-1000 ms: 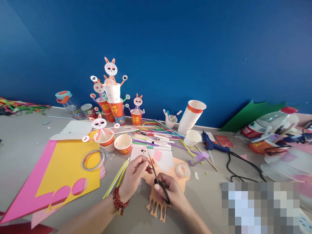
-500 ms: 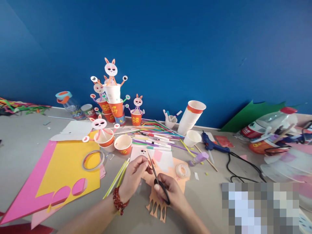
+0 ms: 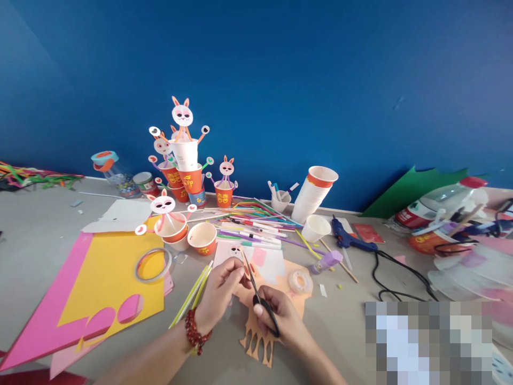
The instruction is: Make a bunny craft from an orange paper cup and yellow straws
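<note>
My right hand (image 3: pixel 280 315) is closed around the black handles of a pair of scissors (image 3: pixel 258 297), whose blades point up and to the left. My left hand (image 3: pixel 218 289), with a red bead bracelet on the wrist, pinches a small orange paper piece (image 3: pixel 245 266) at the blade tips. Under both hands lies an orange paper sheet (image 3: pixel 256 342) with ear-shaped holes cut out of its near edge. A white sheet (image 3: pixel 268 262) with a small rabbit face lies just beyond the hands.
Yellow and pink foam sheets (image 3: pixel 100 278) with a tape ring (image 3: pixel 153 263) lie to the left. Paper-cup rabbits (image 3: pixel 184 160), a cup stack (image 3: pixel 315 192), markers and straws (image 3: pixel 248 224) sit behind. A blue glue gun (image 3: pixel 348 238) with its cord, a glue stick (image 3: pixel 326 261) and a tape roll (image 3: pixel 300 280) are on the right.
</note>
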The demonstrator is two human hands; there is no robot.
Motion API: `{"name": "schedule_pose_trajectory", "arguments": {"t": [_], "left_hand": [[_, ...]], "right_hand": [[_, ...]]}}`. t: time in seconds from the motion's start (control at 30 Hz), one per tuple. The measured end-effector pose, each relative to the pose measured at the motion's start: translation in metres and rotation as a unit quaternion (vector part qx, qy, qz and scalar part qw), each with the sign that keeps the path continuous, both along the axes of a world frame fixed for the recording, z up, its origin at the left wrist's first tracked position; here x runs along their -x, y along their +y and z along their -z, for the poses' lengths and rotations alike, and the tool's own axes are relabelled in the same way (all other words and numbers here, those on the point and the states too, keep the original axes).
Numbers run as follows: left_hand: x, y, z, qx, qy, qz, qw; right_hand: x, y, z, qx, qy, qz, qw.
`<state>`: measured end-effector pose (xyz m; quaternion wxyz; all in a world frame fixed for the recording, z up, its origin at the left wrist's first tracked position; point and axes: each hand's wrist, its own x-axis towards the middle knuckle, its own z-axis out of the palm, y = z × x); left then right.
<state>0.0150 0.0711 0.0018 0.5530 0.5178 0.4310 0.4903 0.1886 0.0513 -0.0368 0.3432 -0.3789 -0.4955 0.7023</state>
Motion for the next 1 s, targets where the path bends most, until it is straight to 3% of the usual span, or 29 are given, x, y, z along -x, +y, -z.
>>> {"name": "schedule_pose_trajectory", "arguments": {"t": [1.0], "left_hand": [[-0.0093, -0.0092, 0.0004, 0.014, -0.027, 0.001, 1.0]], "right_hand": [[0.0047, -0.004, -0.0043, -0.028, -0.042, 0.034, 0.998]]}}
